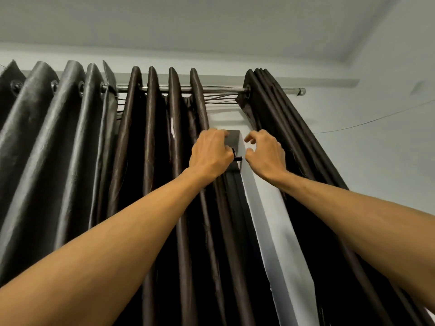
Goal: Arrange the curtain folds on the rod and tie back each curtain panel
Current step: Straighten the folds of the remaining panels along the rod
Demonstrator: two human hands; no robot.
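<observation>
Under chrome rod (219,89), glossy dark curtain (150,161), tubular folds

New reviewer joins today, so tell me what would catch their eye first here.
At mid-frame the left hand grips a dark curtain edge while the right hand hovers beside it, holding nothing. Behind them, dark curtain folds hang from a metal rod across the top, with a pale strip showing between panels.

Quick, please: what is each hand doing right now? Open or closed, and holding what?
Left hand: closed, gripping the edge of the dark curtain panel.
Right hand: open, fingers loosely bent, holding nothing.
</observation>
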